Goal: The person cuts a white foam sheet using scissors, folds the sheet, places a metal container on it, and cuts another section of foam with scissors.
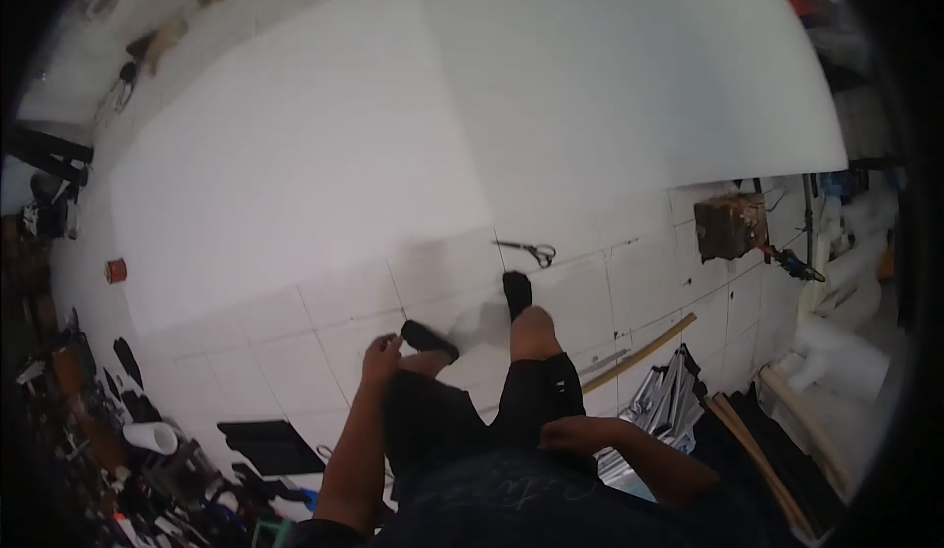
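Note:
My left hand hangs beside my left knee, its fingers loosely bent and partly apart, and nothing shows in it. Against the right leg of my black shorts rests my right hand, its fingers curled in. Whatever may be inside that hand is hidden. Ahead of my feet, scissors with dark handles lie on the tiled floor, apart from both hands. Beyond them a large white sheet is spread out, with a greyer, more see-through part on its right.
At right stands a worn brown block, with a tool beside it. A wooden strip and crumpled silver material lie by my right leg. A small orange-red spool sits far left. Clutter fills the lower left.

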A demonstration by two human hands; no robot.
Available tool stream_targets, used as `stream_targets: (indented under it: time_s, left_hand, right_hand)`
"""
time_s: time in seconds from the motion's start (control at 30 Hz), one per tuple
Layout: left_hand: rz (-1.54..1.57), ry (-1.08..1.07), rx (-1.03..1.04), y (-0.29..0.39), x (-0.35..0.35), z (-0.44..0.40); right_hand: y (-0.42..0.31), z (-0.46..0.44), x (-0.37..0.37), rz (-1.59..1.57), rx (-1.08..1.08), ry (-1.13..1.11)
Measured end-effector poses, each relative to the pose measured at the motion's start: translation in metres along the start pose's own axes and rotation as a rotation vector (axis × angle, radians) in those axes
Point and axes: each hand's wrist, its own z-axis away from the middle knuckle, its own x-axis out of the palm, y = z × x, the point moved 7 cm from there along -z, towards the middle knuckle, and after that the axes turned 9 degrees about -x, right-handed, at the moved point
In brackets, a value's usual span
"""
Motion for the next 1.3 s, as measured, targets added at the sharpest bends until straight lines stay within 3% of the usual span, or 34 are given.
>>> stream_targets:
  time_s: [0.07, 0.1, 0.13, 0.2, 0.23, 0.3, 0.37, 0.43, 0.53, 0.57, 0.63, 0.83, 0.9, 0.97, 1.07, 1.13, 1.27, 1.3]
  left_hand:
    - [0.124, -0.002, -0.099, 0.001, 0.026, -0.013]
    - [0.171, -0.01, -0.111, -0.007, 0.038, -0.037]
    - [0.198, 0.012, -0.147, -0.012, 0.047, -0.071]
    - [0.241, 0.027, -0.127, -0.026, 0.061, -0.131]
    - [0.24, 0.097, -0.139, -0.027, 0.07, -0.16]
    - [0.362, 0.127, -0.122, -0.03, 0.084, -0.224]
    - [0.444, 0.119, -0.096, -0.039, 0.1, -0.291]
    - [0.659, 0.349, -0.19, -0.051, 0.105, -0.333]
    - [0.962, 0.441, -0.221, -0.073, 0.123, -0.387]
    - [0.971, 0.445, -0.209, -0.075, 0.124, -0.394]
    - [1.116, 0.383, -0.157, -0.074, 0.132, -0.417]
    - [1.205, 0.307, 0.055, -0.073, 0.126, -0.443]
    - [1.202, 0.337, 0.145, -0.066, 0.126, -0.435]
    - [1.191, 0.354, 0.238, -0.053, 0.126, -0.431]
    - [1.239, 0.269, 0.249, -0.045, 0.122, -0.439]
    - [1.091, 0.244, 0.144, -0.055, 0.121, -0.451]
    - [1.032, 0.22, 0.134, -0.06, 0.125, -0.456]
    - [0.999, 0.253, 0.131, -0.058, 0.125, -0.454]
  right_hand:
    - [0.034, -0.006, -0.009, -0.104, 0.028, -0.208]
    - [0.068, -0.016, -0.029, -0.128, -0.027, -0.128]
    - [0.091, -0.024, -0.067, -0.315, 0.079, -0.043]
    - [0.183, -0.048, -0.161, -0.646, -0.277, 0.488]
    - [0.242, -0.046, -0.224, -0.568, -0.269, 0.948]
    - [0.296, -0.022, -0.334, -0.326, -0.172, 1.573]
    - [0.38, -0.008, -0.416, -0.518, -0.127, 1.872]
    - [0.443, -0.003, -0.477, -0.605, -0.001, 2.092]
    - [0.469, -0.024, -0.519, -0.661, 0.054, 2.245]
    - [0.479, -0.034, -0.524, -0.664, 0.036, 2.242]
    - [0.492, -0.052, -0.551, -0.726, -0.357, 2.177]
    - [0.5, -0.093, -0.572, -0.387, -0.586, 2.311]
    - [0.49, -0.099, -0.573, 0.101, -0.264, 2.414]
    - [0.502, -0.122, -0.577, 0.212, -0.127, 2.39]
    - [0.51, -0.146, -0.594, 0.259, -0.071, 2.218]
    - [0.534, -0.167, -0.612, 0.229, 0.359, 1.835]
    - [0.575, -0.174, -0.663, 0.439, 0.469, 1.703]
    - [0.566, -0.163, -0.662, 0.337, 0.247, 1.959]
